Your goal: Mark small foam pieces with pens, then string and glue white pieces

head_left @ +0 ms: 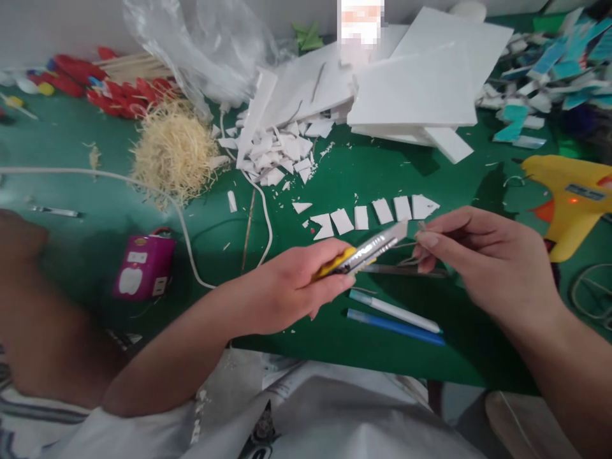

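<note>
My left hand (282, 287) is closed around a yellow box cutter (375, 247), its metal blade out and pointing up to the right. The blade tip is close to the fingers of my right hand (492, 261). Between its thumb and fingers, that hand pinches a thin greyish string (406, 261), whose loose end trails left near the blade. Just beyond the knife, cut white foam pieces (362, 218) lie in a row, one end notched and the other pointed. Below the hands lie a white pen (396, 312), a blue pen (396, 327) and a partly hidden narrow strip.
A yellow glue gun (564, 197) stands at the right. White foam sheets (415, 89), foam scraps (282, 153) and a straw bundle (174, 150) lie behind. A purple box (144, 266) and white cable (186, 229) are left, near another person's arm (48, 312).
</note>
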Available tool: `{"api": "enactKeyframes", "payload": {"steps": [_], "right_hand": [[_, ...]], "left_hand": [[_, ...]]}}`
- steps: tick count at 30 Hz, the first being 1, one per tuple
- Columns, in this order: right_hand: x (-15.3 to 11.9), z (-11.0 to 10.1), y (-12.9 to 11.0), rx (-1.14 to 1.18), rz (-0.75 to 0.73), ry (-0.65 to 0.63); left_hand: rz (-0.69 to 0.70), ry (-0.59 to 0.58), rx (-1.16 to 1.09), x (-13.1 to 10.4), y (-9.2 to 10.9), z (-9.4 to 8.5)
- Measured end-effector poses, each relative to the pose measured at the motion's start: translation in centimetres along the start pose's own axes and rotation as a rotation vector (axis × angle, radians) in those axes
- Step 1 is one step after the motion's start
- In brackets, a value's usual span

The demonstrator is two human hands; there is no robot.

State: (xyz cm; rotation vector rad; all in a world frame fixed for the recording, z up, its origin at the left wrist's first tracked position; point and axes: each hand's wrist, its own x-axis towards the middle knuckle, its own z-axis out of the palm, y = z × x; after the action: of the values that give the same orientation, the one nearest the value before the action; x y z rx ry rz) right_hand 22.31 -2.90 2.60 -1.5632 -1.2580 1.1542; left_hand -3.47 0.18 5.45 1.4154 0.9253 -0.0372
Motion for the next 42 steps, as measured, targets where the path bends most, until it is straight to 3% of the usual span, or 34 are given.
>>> {"api": "enactKeyframes", "payload": {"steps": [4, 17, 29, 42], "right_hand": [[-0.11, 0.27, -0.25, -0.048, 0.020, -0.014], [-0.36, 0.11, 0.00, -0.141, 0.016, -0.030], [-0.65, -0.11, -0.14, -0.303, -0.082, -0.041], [-0.32, -0.37, 0.15, -0.724, -0.444, -0.059]], "left_hand": [[-0.051, -0.083, 0.021, 0.14, 0.04, 0.11], [-0.076, -0.079, 0.039, 0.35, -0.05, -0.15], [-0.064, -0.090, 0.117, 0.43, -0.10, -0.27], [-0.069, -0.084, 0.203, 0.66, -0.69, -0.35]]}}
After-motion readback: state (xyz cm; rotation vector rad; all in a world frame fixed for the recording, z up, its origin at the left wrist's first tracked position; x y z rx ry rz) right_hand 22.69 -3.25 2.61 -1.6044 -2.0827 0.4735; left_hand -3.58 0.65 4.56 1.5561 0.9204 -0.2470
